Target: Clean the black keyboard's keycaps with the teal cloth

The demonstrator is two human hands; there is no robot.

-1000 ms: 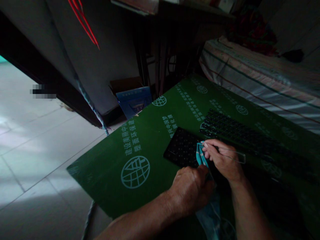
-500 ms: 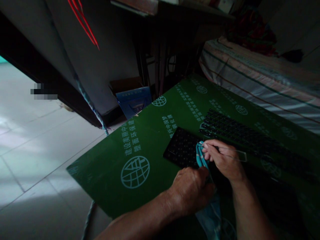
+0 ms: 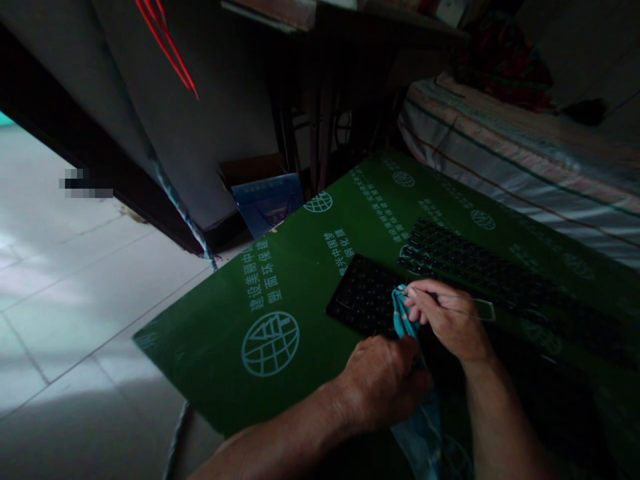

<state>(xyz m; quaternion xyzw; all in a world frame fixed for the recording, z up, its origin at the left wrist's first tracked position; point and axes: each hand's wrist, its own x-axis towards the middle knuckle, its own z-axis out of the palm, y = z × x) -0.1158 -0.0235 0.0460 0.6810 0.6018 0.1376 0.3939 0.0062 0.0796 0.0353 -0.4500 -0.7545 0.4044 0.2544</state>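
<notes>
Blue cloth (image 3: 402, 316): soft and creased, turquoise with pale marks, bunched into a narrow upright fold above the black keyboard (image 3: 361, 300).
Wire tool (image 3: 493, 310): thin and stiff, ending in a squared loop over the keyboard.
Keyboard: flat, dark and studded; both hands and forearms block much of it from me.
Loose keycaps (image 3: 470, 261): small dark pieces in rows, just beyond the keyboard and to its right.
Right hand (image 3: 447, 318): above the keyboard, fingers pinched on the wire tool; the cloth's tip meets the fingertips, though I can't tell whether they grip it.
Left hand (image 3: 386, 381): at the keyboard's near side, closed in a fist around the cloth, whose upper fold rises from it.
Green board (image 3: 205, 333): smooth, printed, under the keyboard.
Striped bedding (image 3: 480, 160): well beyond the keyboard, rumpled.
</notes>
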